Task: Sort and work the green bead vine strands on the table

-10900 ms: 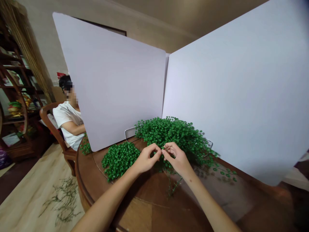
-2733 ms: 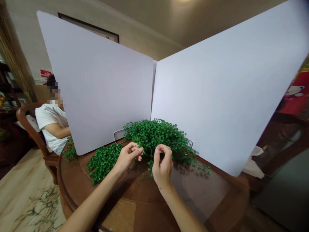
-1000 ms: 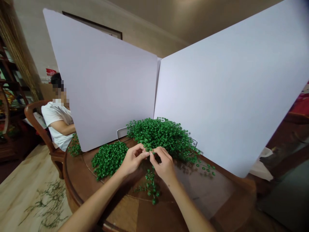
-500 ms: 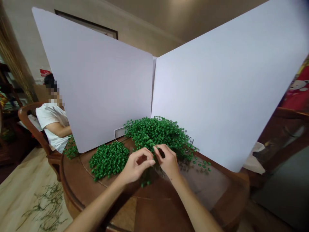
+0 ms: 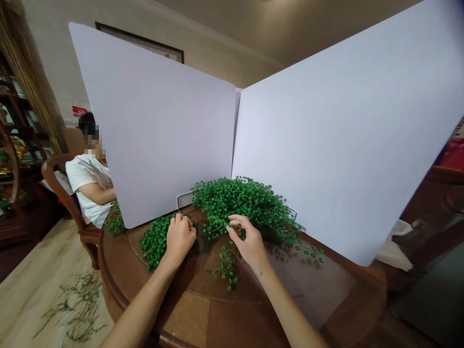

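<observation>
A large heap of green plant sprigs with small round bead-like tips (image 5: 242, 198) lies on the table against the white boards. My right hand (image 5: 250, 239) is at its front edge, thumb and fingers pinched around part of a green sprig; the exact hold is small and hard to see. Over a smaller green pile (image 5: 155, 241) to the left is my left hand (image 5: 181, 239), back up, its fingers curled together. Whatever those fingers hold is hidden. Between the hands and nearer to me, a loose green sprig (image 5: 228, 270) lies on the tabletop.
Two tall white boards (image 5: 163, 130) stand in a V on the round brown table (image 5: 246, 319), with a wire stand (image 5: 179, 200) at their foot. A person in a white shirt (image 5: 89, 186) sits at left. Thin stems (image 5: 76, 309) litter the floor.
My left hand has moved left from beside my right hand to the smaller pile, its fingers now curled downward. My right hand stays near the large heap. The loose sprig is now more exposed.
</observation>
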Motion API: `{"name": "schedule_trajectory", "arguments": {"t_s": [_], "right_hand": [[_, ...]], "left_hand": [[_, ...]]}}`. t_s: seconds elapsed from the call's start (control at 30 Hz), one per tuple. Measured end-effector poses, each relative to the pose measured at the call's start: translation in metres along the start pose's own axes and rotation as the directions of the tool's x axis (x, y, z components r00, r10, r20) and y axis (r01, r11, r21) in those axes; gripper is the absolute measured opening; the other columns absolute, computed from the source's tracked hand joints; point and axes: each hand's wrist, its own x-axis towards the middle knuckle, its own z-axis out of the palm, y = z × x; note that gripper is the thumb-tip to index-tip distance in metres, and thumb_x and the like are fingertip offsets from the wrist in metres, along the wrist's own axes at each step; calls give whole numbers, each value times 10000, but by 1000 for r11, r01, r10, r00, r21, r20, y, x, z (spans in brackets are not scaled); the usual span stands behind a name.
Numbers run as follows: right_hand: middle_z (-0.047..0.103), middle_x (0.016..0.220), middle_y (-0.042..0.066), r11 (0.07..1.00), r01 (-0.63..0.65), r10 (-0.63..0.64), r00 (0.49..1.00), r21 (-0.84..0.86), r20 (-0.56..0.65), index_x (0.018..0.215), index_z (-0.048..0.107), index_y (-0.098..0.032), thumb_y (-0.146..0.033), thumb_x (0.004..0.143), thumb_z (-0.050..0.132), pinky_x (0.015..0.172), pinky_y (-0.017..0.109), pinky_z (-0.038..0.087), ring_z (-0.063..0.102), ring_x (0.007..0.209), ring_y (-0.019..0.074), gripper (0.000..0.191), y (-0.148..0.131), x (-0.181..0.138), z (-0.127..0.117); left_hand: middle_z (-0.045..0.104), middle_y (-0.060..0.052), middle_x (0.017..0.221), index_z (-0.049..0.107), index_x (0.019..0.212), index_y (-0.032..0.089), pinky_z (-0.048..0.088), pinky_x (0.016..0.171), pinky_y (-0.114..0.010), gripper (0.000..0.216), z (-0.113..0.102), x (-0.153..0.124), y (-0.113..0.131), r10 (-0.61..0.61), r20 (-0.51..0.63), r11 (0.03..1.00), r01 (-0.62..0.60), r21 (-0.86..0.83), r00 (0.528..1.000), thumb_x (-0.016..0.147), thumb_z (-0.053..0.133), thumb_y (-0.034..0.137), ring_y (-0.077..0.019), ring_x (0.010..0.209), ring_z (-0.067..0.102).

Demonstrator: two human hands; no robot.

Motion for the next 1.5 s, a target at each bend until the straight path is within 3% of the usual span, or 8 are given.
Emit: {"name": "schedule_trajectory", "arguments": {"t_s": [0.23, 0.4, 0.8, 1.03, 1.1, 1.23, 1.37, 1.5], "right_hand": [[637, 833, 33, 989, 103, -94, 992, -106, 84, 880, 649, -218, -170, 863, 532, 769, 317, 469, 596, 813, 189, 128, 0, -3, 5], [634, 854, 42, 946, 191, -165, 979, -262, 117, 911, 656, -219, -137, 885, 514, 787, 352, 439, 565, 848, 210, 166, 7, -7, 9], [579, 767, 32, 871, 274, -213, 959, -408, 188, 775, 592, -209, -129, 910, 472, 709, 316, 371, 500, 765, 196, 198, -6, -9, 10], [598, 735, 22, 979, 58, -60, 998, -194, 0, 717, 600, -212, -210, 913, 485, 710, 301, 418, 543, 741, 187, 228, 8, -1, -4], [617, 770, 29, 993, 1, -5, 999, -114, -38, 758, 622, -210, -272, 929, 483, 701, 296, 430, 564, 749, 185, 229, 9, 1, -10], [641, 810, 39, 999, -19, 18, 999, -26, -43, 785, 633, -206, -342, 918, 504, 690, 288, 443, 589, 774, 190, 230, 4, 2, -13], [671, 816, 29, 997, -77, 76, 997, 11, 18, 813, 635, -210, -378, 905, 524, 693, 282, 447, 606, 777, 188, 221, 1, -1, -7], [691, 785, 20, 987, -147, 145, 989, 60, 41, 893, 653, -212, -391, 884, 561, 687, 281, 443, 627, 759, 188, 201, 3, -2, -4]], "left_hand": [[540, -66, 1000, 500, 1008, 200, 429, 836, -330, 135, -30, -8, 34, 151, -257, 814, -267, -516, 955, 922, 399, 174, -196, 926, 523], [597, -72, 1100, 596, 1018, 219, 368, 952, -367, 132, -33, -15, 48, 551, -88, 706, -519, -482, 830, 919, 542, 287, -225, 1088, 492], [608, -95, 942, 576, 934, 198, 409, 839, -352, 181, -26, -13, 41, 659, 20, 624, -532, -573, 751, 970, 412, 265, -216, 926, 510], [630, -104, 943, 593, 968, 203, 412, 880, -365, 196, -39, -30, 58, 817, 11, 468, -652, -596, 576, 950, 401, 166, -222, 956, 536], [625, -94, 958, 572, 984, 211, 412, 878, -357, 158, -36, -30, 58, 761, -68, 511, -661, -550, 645, 933, 434, 152, -220, 966, 537], [569, -66, 933, 512, 907, 213, 422, 821, -324, 57, -27, -16, 40, 367, -251, 790, -442, -424, 896, 900, 476, 170, -205, 911, 532], [543, -47, 873, 468, 820, 219, 417, 764, -331, 92, -19, -2, 8, 89, -180, 976, -122, -178, 980, 834, 472, 128, -228, 867, 524], [562, -66, 855, 489, 791, 217, 410, 769, -366, 127, -13, 2, -10, -3, -90, 1000, 3, -1, 996, 765, 504, 94, -267, 880, 513]]}}
